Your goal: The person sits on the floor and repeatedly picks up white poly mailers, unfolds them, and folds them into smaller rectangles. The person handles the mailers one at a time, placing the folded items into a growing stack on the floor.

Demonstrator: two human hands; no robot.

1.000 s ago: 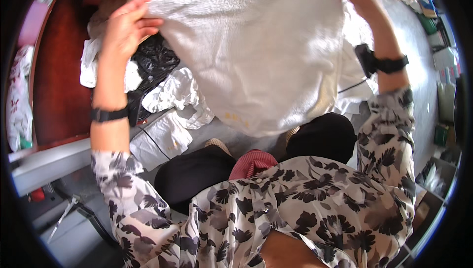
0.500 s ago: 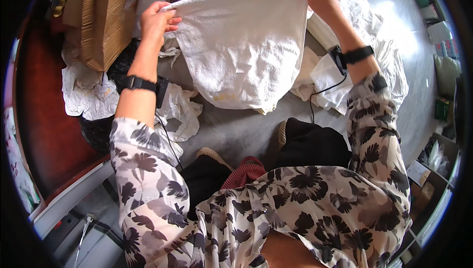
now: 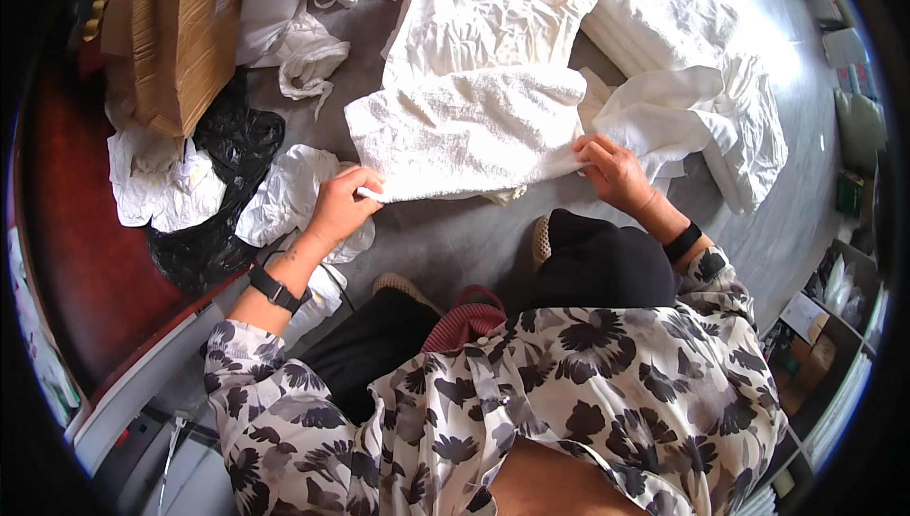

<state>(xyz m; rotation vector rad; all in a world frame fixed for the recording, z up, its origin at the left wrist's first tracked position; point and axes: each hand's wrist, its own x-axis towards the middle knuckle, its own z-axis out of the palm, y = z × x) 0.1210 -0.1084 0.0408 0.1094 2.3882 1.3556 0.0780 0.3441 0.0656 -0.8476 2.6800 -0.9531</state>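
A white terry towel [image 3: 464, 132] lies spread and doubled over in front of me, its near edge pulled fairly straight. My left hand [image 3: 343, 201] pinches its near left corner between thumb and fingers. At the near right corner, my right hand [image 3: 614, 173] is closed on the same edge. Beyond the towel, partly under it, rests a wrinkled white cloth [image 3: 488, 18]. A bit of cream fabric peeks out below the near edge.
White cloths [image 3: 664, 104] are heaped at the right beside a long white bundle [image 3: 654, 9]. On the left are a cardboard box [image 3: 194, 37], a black plastic bag [image 3: 242, 137] and crumpled white cloths [image 3: 280, 199]. Shelves [image 3: 834, 355] line the right side.
Both hands have come down toward me, bringing the towel's held edge from the far side to the near side. The towel is now doubled over, and the wrinkled cloth beyond it shows.
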